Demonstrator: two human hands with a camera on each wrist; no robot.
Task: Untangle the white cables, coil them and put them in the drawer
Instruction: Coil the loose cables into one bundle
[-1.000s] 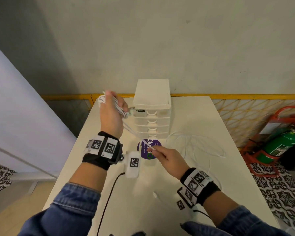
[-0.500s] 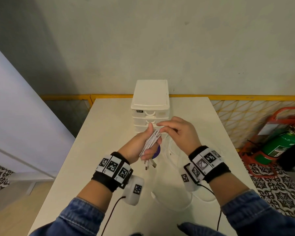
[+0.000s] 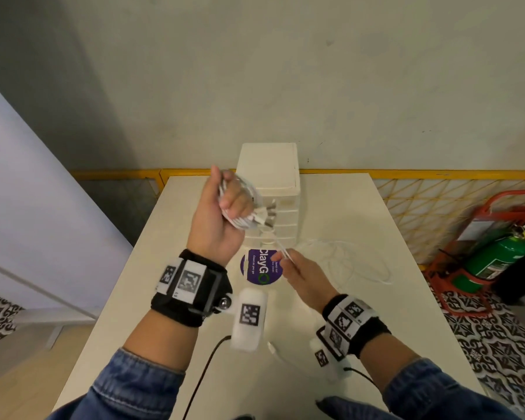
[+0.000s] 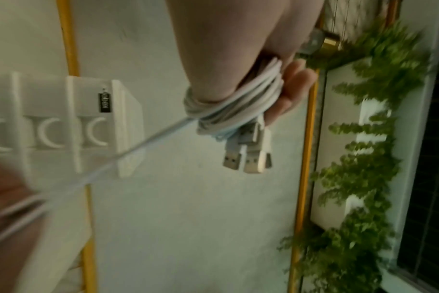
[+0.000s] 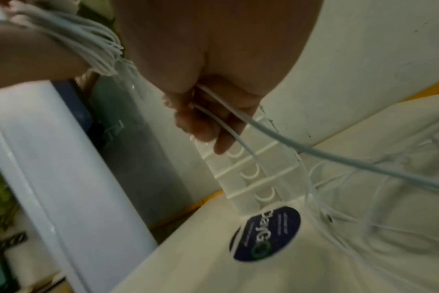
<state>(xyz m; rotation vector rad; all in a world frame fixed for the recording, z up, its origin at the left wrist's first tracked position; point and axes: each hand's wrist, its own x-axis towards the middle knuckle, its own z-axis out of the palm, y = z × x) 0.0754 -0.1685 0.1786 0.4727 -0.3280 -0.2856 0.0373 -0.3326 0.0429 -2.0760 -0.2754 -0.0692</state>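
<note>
Your left hand (image 3: 222, 213) is raised beside the drawer unit (image 3: 270, 183), fingers curled round a coil of white cable (image 4: 238, 107) with the USB plugs (image 4: 248, 156) hanging below it. Your right hand (image 3: 303, 274) sits lower, over the table (image 3: 361, 207), pinching two white strands (image 5: 228, 126) that run taut up to the coil. The rest of the white cables (image 3: 355, 262) lies in loose loops on the table to your right, just beside the purple sticker (image 3: 259, 266).

You look to be mid-coil. Next, bring the pinched strands up and over your left hand for another wrap, feeding slack evenly. The drawers all appear closed, so one must be opened before stowing.
</note>
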